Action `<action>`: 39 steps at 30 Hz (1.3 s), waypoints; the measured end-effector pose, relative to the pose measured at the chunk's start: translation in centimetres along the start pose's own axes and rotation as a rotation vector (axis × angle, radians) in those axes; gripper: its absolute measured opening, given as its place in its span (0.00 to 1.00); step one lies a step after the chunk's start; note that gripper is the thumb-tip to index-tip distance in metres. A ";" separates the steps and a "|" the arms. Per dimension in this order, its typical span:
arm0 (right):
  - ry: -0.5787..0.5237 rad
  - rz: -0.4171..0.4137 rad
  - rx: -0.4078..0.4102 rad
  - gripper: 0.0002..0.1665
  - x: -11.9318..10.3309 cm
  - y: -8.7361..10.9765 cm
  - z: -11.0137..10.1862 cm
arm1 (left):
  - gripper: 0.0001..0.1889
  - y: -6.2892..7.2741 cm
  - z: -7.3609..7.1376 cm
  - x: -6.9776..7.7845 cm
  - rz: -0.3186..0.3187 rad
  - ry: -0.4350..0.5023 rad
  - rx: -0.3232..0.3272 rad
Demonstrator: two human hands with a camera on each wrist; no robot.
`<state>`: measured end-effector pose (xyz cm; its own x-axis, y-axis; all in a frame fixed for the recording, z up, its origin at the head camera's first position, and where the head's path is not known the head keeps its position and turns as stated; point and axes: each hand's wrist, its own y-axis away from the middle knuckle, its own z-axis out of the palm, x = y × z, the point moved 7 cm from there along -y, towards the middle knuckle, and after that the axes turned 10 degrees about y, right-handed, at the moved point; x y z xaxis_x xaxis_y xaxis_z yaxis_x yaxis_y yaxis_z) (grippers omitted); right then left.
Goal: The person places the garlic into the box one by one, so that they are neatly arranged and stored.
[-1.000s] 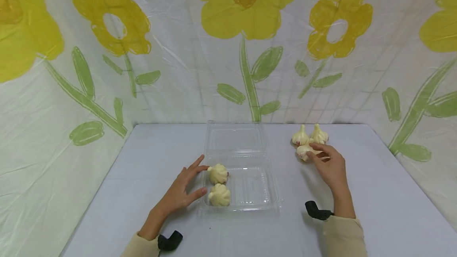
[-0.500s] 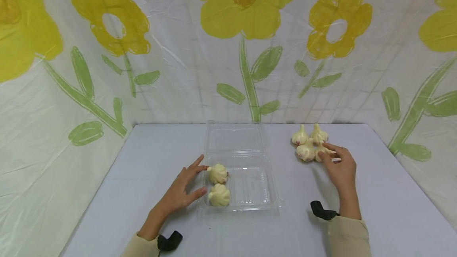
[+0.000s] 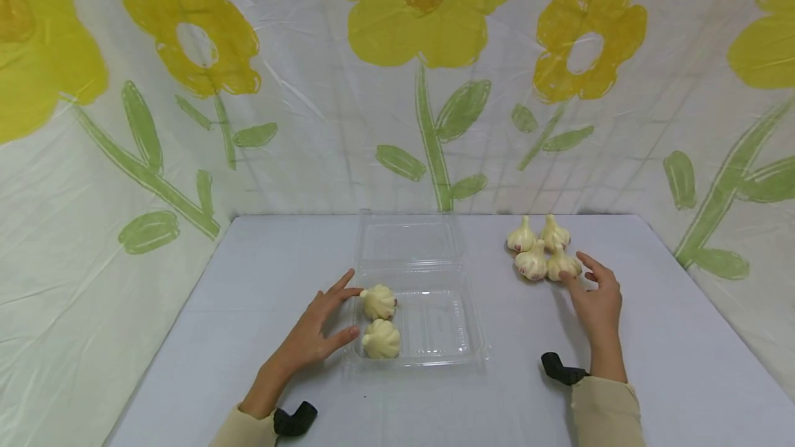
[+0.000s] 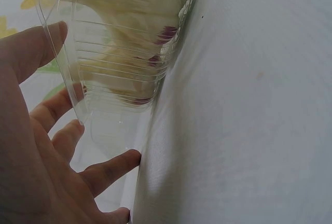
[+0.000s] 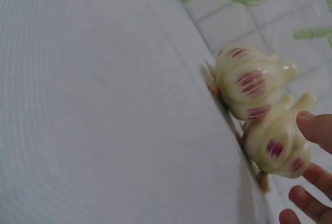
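A clear plastic clamshell box [image 3: 437, 323] lies with its lid back in the middle of the table. Two garlic bulbs, one farther [image 3: 379, 302] and one nearer [image 3: 381, 340], lie on their sides along its left wall. My left hand [image 3: 317, 330] is spread at that wall, thumb and fingertips at the rim; its thumb [image 4: 57, 35] overlaps the rim in the left wrist view. On the right, my right hand [image 3: 596, 302] has thumb and fingers parted around the near-right garlic bulb [image 3: 562, 262] of a cluster, thumb in front, fingers on its right.
Beside that bulb stand other upright garlic bulbs, at near left [image 3: 531, 262], back left [image 3: 522, 236] and back right [image 3: 555, 233]. The open lid [image 3: 410, 240] reaches toward the table's back edge. Behind hangs a white sheet [image 3: 298, 157] painted with yellow flowers.
My right hand has shifted right from the near-left bulb to the near-right one, and its fingers have since spread apart. The left hand stays in place at the box.
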<state>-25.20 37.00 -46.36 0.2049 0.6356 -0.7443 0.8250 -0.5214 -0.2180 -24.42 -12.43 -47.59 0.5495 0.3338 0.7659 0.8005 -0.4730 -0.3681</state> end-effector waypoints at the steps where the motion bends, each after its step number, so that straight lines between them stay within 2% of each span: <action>1: 0.001 0.013 -0.020 0.33 0.3 0.0 0.2 | 0.31 0.0 0.0 0.0 0.000 -0.001 0.000; 4: -0.002 0.043 -0.076 0.37 0.9 0.0 0.8 | 0.31 0.1 0.0 0.0 0.003 -0.005 0.003; 8: 0.010 0.056 -0.113 0.38 1.3 0.0 1.2 | 0.30 0.1 0.1 0.0 0.004 -0.005 0.002; 19: 0.026 -0.012 -0.186 0.44 1.0 0.2 1.8 | 0.31 0.2 0.0 0.0 -0.003 -0.005 -0.002; 22: 0.030 -0.027 -0.186 0.41 0.8 0.1 1.8 | 0.31 0.2 0.0 0.1 -0.002 -0.007 0.001; 30: 0.012 0.014 -0.158 0.33 1.1 0.1 1.7 | 0.31 0.2 0.0 0.1 0.005 -0.012 0.001; 39: 0.041 0.003 -0.147 0.34 1.3 0.1 1.4 | 0.31 0.0 0.0 0.4 0.003 -0.009 -0.006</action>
<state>-25.56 36.99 -48.25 0.2266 0.6583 -0.7178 0.8921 -0.4362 -0.1183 -24.21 -12.31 -47.31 0.5537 0.3402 0.7600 0.7976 -0.4788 -0.3668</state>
